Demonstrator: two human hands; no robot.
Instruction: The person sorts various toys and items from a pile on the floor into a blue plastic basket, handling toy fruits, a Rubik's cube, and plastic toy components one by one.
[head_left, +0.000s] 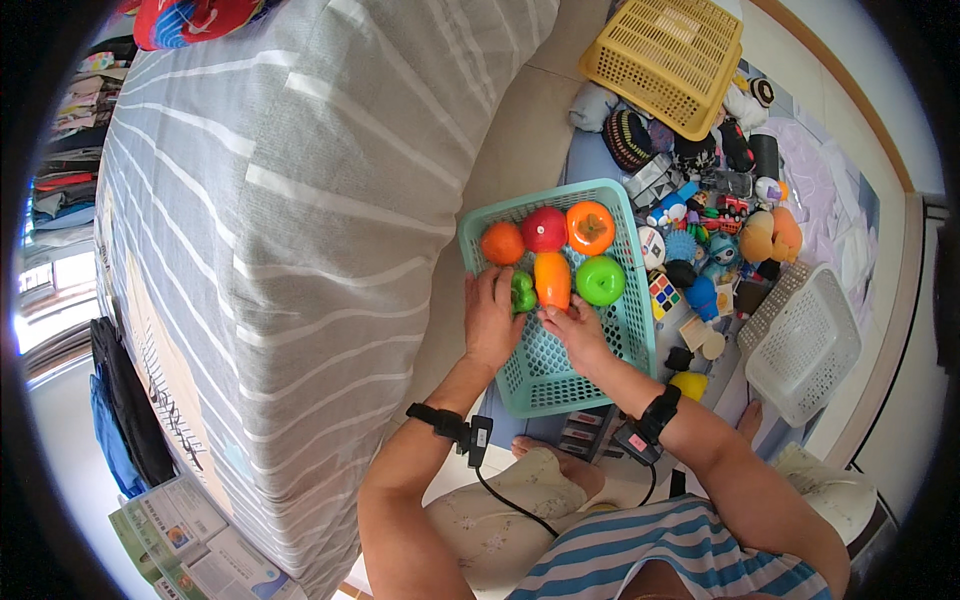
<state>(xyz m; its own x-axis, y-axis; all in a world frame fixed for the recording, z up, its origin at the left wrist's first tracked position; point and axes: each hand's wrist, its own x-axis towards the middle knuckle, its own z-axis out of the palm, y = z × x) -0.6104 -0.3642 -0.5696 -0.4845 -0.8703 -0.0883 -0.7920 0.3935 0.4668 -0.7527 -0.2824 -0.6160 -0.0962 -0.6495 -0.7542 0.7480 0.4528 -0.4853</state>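
Both hands reach into a teal plastic basket (643, 330) on the floor. My left hand (491, 319) has its fingers around a green bell pepper (523, 292), partly hidden by them. With its fingertips, my right hand (576, 334) touches the lower end of an orange elongated toy fruit or vegetable (553, 280); whether it grips it is unclear. Along the far side lie an orange round fruit (502, 244), a red round fruit (544, 229) and a persimmon (590, 228). A green apple (600, 280) lies at the right of the elongated piece.
A bed with a grey striped cover (337, 225) stands on the left. At the right, many toys, a Rubik's cube (664, 295) and a yellow lemon (688, 385) lie on a mat. A yellow basket (660, 64) is beyond them; a white basket (806, 345) stands at the far right.
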